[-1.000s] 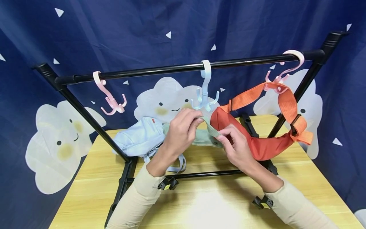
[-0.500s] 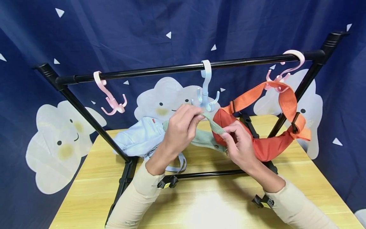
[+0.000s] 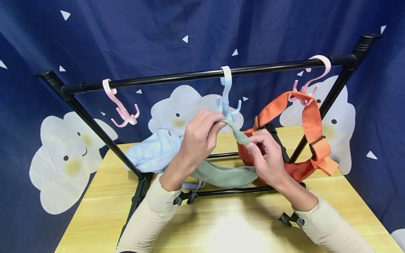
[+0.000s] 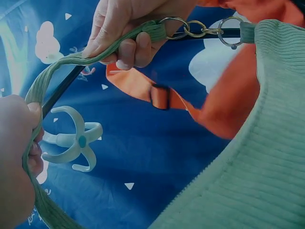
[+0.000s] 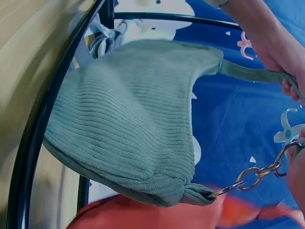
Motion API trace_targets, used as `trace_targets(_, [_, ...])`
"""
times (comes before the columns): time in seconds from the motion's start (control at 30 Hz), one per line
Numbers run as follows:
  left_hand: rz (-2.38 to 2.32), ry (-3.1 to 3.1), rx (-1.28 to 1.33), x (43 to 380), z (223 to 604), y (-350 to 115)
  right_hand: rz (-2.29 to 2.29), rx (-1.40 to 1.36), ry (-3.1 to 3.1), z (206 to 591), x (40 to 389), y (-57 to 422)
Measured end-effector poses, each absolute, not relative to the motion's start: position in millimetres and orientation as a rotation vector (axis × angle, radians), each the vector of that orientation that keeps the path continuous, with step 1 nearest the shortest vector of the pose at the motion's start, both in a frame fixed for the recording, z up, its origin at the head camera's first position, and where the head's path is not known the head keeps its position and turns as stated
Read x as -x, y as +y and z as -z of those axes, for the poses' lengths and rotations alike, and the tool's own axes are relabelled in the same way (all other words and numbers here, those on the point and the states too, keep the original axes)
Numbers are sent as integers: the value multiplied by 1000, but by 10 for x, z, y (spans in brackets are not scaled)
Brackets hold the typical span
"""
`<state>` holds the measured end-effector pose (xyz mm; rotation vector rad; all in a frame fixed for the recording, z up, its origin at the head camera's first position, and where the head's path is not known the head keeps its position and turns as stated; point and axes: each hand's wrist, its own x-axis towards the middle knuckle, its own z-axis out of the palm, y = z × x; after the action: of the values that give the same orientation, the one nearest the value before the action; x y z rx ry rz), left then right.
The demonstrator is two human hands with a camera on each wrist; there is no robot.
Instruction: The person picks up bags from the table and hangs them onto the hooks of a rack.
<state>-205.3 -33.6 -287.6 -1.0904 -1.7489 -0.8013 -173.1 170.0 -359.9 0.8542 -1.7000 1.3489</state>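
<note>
A green corduroy shoulder bag [image 3: 224, 175] hangs by its strap [image 3: 239, 136] between my two hands. My left hand [image 3: 200, 135] pinches the strap close to the prongs of the light blue four-prong hook [image 3: 226, 93]. Further right along the strap, my right hand [image 3: 268, 156] grips it near the metal chain links [image 4: 195, 28] that join it to the bag. In the head view the left forearm covers part of the bag. The right wrist view shows the ribbed bag body [image 5: 128, 119] beside a black rack bar.
The black rack's top rail [image 3: 177, 76] also carries a pink hook [image 3: 123, 111] at left. Another pink hook [image 3: 322, 72] at right holds an orange-red bag [image 3: 302, 170] by its strap. A light blue bag [image 3: 152, 151] lies on the wooden table [image 3: 95, 200].
Both hands have risen slightly, with the strap nearer the blue hook. The green bag has come out in front of the orange-red bag, which has shifted on its hook.
</note>
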Motion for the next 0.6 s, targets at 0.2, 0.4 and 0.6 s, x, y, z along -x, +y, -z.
trace_targets(0.2, [801, -1733, 1091, 2056, 2837, -346, -1314, -836, -1704, 3529, 1728, 1722])
trace_targets(0.4, [802, -1721, 1090, 2076, 2801, -362, -1309, -802, -1689, 3455, 1717, 1744])
trace_targets(0.6, [802, -1730, 1085, 2083, 2767, -385, -1279, -783, -1684, 3373, 1733, 1770])
